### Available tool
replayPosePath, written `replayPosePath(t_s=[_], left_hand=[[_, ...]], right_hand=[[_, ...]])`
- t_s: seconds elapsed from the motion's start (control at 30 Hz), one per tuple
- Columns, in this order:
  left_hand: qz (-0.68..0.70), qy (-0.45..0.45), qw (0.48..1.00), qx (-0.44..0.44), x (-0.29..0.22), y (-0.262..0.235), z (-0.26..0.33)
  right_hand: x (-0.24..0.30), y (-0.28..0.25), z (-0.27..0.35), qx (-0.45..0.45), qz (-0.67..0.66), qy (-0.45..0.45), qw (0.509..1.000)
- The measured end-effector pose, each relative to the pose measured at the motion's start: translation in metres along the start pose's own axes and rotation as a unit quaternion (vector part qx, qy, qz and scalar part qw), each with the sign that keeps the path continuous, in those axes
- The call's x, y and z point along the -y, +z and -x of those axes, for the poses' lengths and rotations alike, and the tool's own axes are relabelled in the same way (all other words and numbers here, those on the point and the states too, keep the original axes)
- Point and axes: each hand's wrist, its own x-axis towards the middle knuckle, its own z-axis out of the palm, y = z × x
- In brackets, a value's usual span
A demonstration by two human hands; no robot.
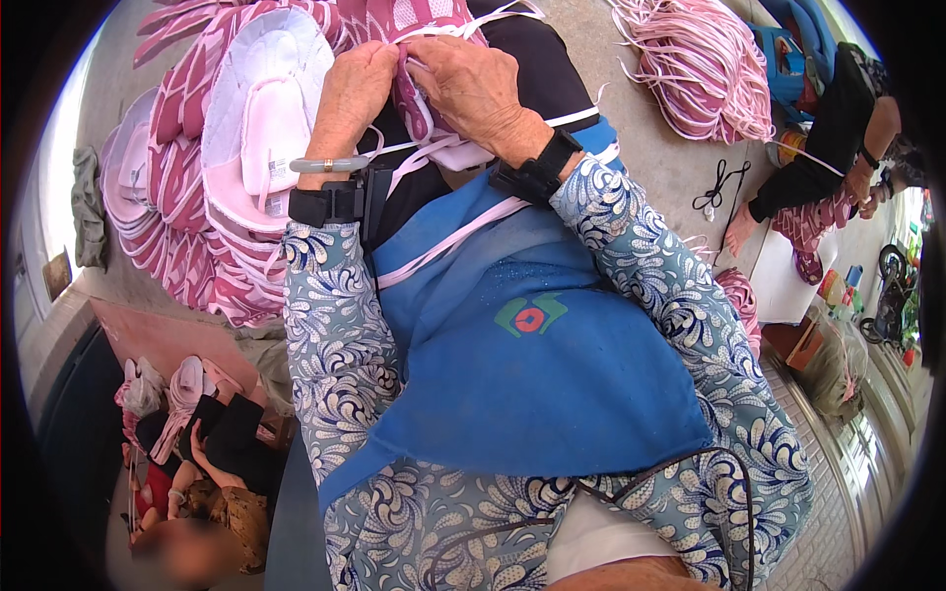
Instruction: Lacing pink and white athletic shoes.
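Note:
A pink and white patterned shoe upper point(414, 110) lies across my lap, over dark trousers and a blue apron point(552, 384). My left hand point(357, 91) and my right hand point(471, 84) meet at its top, fingers pinched together on a white shoelace point(505, 14). A loose end of that lace trails off to the right beyond my knuckles. The exact spot where the fingertips press is partly hidden by the hands. More pale pink laces point(448, 242) drape over the apron below my wrists.
Stacked pink shoe uppers with pale linings point(268, 123) rise at my left. A big bundle of pink laces point(690, 69) lies on the floor at the right, near a black cord point(717, 195). Another person point(823, 148) sits farther right; one more point(212, 483) is at lower left.

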Motion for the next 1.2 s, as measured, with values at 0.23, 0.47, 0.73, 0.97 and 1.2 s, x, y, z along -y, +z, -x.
replayPosePath(t_s=[0.23, 0.47, 0.73, 0.97, 1.2], left_hand=[[0.111, -0.030, 0.982, -0.151, 0.000, 0.011, 0.015], [0.053, 0.046, 0.976, -0.207, -0.003, 0.021, 0.021], [0.207, -0.096, 0.961, -0.154, -0.009, 0.022, 0.022], [0.042, 0.094, 0.950, -0.294, -0.013, 0.018, 0.040], [0.343, -0.081, 0.935, -0.035, -0.027, 0.003, 0.076]], right_hand=[[0.002, 0.003, 0.002, -0.011, -0.013, -0.004, 1.000], [0.002, 0.003, -0.001, 0.011, 0.020, 0.019, 1.000], [0.011, 0.003, -0.006, 0.040, 0.049, 0.031, 0.998], [0.005, -0.007, -0.010, 0.075, 0.072, -0.063, 0.993], [-0.011, -0.066, -0.013, 0.193, -0.161, -0.030, 0.968]])
